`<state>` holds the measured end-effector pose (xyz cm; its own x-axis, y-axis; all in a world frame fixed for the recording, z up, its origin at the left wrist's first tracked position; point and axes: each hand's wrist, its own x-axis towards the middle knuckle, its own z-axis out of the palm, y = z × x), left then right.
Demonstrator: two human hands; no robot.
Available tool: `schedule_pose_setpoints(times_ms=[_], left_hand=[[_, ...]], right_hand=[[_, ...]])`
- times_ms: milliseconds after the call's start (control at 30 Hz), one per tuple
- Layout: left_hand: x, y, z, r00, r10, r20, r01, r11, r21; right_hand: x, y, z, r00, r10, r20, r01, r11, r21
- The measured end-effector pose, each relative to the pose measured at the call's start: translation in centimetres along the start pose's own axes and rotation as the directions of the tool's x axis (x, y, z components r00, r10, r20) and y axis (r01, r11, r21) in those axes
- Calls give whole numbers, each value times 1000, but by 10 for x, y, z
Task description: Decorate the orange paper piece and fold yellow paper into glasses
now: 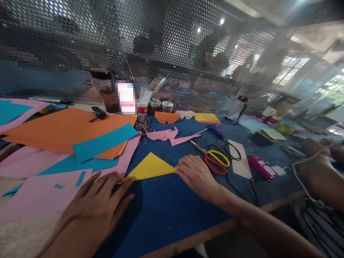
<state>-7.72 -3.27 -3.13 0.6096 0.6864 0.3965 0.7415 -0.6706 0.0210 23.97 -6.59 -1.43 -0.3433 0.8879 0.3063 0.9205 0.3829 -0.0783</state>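
A yellow sheet of paper [152, 167], folded into a triangle, lies on the blue tabletop in front of me. My left hand [100, 193] rests at its left corner, forefinger on the paper, with the fingers apart and the thumb clear of it. At the right corner, my right hand [197, 175] pinches the paper between closed fingertips. Just beyond my right hand are scissors [217, 161] with red and yellow handles. A pink paper cut-out [162, 134] lies behind the triangle.
Orange paper [53, 125], a blue strip [104, 141] and pink sheets [48, 193] pile up at left. A blue glue gun [215, 131] with a black cord and a magenta device [262, 167] lie right. A perforated screen stands behind. Another person's arm [319, 172] rests at far right.
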Motion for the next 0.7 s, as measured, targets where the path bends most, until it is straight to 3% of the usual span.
schedule_pose_setpoints(times_ms=[100,133,200,267,333,400,467,533,700], left_hand=[[3,4,-7,995,-53,-80,41,988,-152],[3,6,-9,994,-90,-66,72,970,-233],[2,9,-11,981,-178,70,192,894,-405],[4,12,-10,921,-244,304,380,737,-559],[10,15,-8,827,-243,507,555,497,-667],[20,19,-6,757,-232,611,653,239,-719],[31,25,-6,723,-225,652,681,76,-729],[41,32,-8,717,-248,652,680,38,-733],[57,39,-11,717,-344,606,670,105,-735]], right_hand=[[3,3,-1,999,38,-1,-38,989,140],[2,2,-3,997,71,8,-71,977,203],[1,1,-5,986,164,40,-167,922,349],[-1,-1,-9,956,278,91,-286,817,501],[-3,-6,-13,919,356,170,-380,684,623],[-4,-14,-16,890,379,252,-439,568,696],[-4,-26,-18,869,372,326,-481,485,730],[-3,-38,-17,856,354,376,-508,439,741],[2,-56,-11,870,291,397,-492,454,743]])
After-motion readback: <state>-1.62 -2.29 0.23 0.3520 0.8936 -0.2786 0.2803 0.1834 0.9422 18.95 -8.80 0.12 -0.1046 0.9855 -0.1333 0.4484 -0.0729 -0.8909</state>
